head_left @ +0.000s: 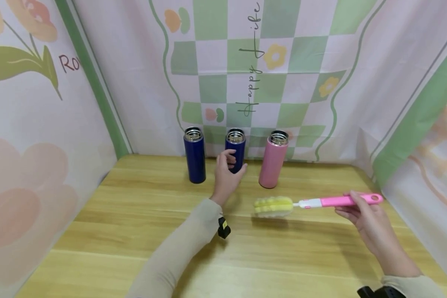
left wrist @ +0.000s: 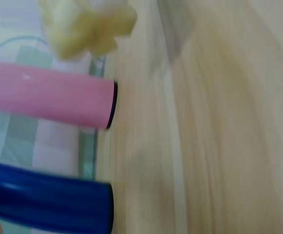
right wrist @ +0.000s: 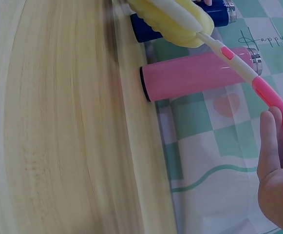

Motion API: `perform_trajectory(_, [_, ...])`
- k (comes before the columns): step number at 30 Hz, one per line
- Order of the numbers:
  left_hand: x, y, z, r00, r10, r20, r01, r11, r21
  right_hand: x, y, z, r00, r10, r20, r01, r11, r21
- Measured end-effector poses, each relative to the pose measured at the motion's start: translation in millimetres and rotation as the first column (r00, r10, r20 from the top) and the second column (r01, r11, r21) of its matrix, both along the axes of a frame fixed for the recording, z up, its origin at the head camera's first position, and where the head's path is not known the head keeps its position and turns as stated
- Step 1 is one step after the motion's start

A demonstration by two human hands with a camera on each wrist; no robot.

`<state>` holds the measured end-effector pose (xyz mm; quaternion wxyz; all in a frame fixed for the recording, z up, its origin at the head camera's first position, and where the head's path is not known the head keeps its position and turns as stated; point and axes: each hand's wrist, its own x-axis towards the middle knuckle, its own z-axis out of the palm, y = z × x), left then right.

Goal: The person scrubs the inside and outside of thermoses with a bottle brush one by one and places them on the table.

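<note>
On my table, three bottles stand mid-frame before the cloth; my brush, seemingly raised above the table, is lower right.

Brush: pink handle with a hole at its end, white neck, bumpy yellow-and-white sponge head.
Brush pose: held by its handle in the right hand, nearly level above the table, sponge pointing left.
Middle bottle: dark blue, slim, glossy, uncapped, with a silver threaded neck.
Middle bottle's place: upright near the table's back edge, partly hidden by the left hand.
</note>
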<state>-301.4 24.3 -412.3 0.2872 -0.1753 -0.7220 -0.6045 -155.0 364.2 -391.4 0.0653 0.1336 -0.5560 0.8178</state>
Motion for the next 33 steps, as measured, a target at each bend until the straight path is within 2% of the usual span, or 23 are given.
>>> perform_trajectory(2, [2.7, 6, 0.8, 0.997, -0.073, 0.035, 0.072, 0.997, 0.012, 0.3, 2, 0.4, 1.0, -0.007, -0.009, 0.007, 1.0, -0.003])
perform_trajectory(4, [3.9, 13, 0.6, 0.984, -0.151, 0.095, 0.15, 0.989, 0.015, 0.8, 4, 1.0, 1.0, -0.017, -0.02, 0.017, 1.0, -0.007])
perform_trajectory(7, [2.4, 25, -0.7, 0.951, -0.23, 0.209, 0.235, 0.972, -0.003, 1.5, 8, 1.7, 1.0, -0.022, -0.021, 0.021, 0.999, -0.025])
perform_trajectory(9, [0.5, 33, -0.5, 0.927, -0.256, 0.276, 0.271, 0.962, -0.02, 2.0, 10, 1.7, 1.0, -0.017, -0.019, 0.017, 0.999, -0.033])
perform_trajectory(13, [-5.0, 48, 3.8, 0.893, -0.246, 0.378, 0.287, 0.956, -0.055, 3.1, 13, 0.1, 1.0, -0.004, -0.023, 0.003, 0.999, -0.038])
perform_trajectory(17, [-11.9, 59, 10.3, 0.867, -0.21, 0.452, 0.282, 0.954, -0.1, 4.0, 15, -1.9, 0.999, 0.002, -0.043, -0.004, 0.999, -0.048])
perform_trajectory(22, [-20.8, 71, 14.3, 0.842, -0.189, 0.505, 0.288, 0.95, -0.124, 4.0, 16, -2.7, 0.999, 0.009, -0.053, -0.012, 0.999, -0.048])
perform_trajectory(24, [-24.4, 75, 13.5, 0.839, -0.182, 0.512, 0.285, 0.949, -0.131, 4.0, 16, -2.7, 0.999, 0.012, -0.052, -0.015, 0.999, -0.044])
perform_trajectory(30, [-26.7, 82, 14.2, 0.853, -0.134, 0.505, 0.251, 0.953, -0.171, 4.8, 14, -3.4, 0.999, 0.009, -0.046, -0.011, 0.999, -0.037])
perform_trajectory(33, [-24.4, 83, 14.5, 0.837, -0.144, 0.528, 0.245, 0.961, -0.127, 5.1, 14, -4.0, 0.999, 0.002, -0.039, -0.003, 0.999, -0.039])
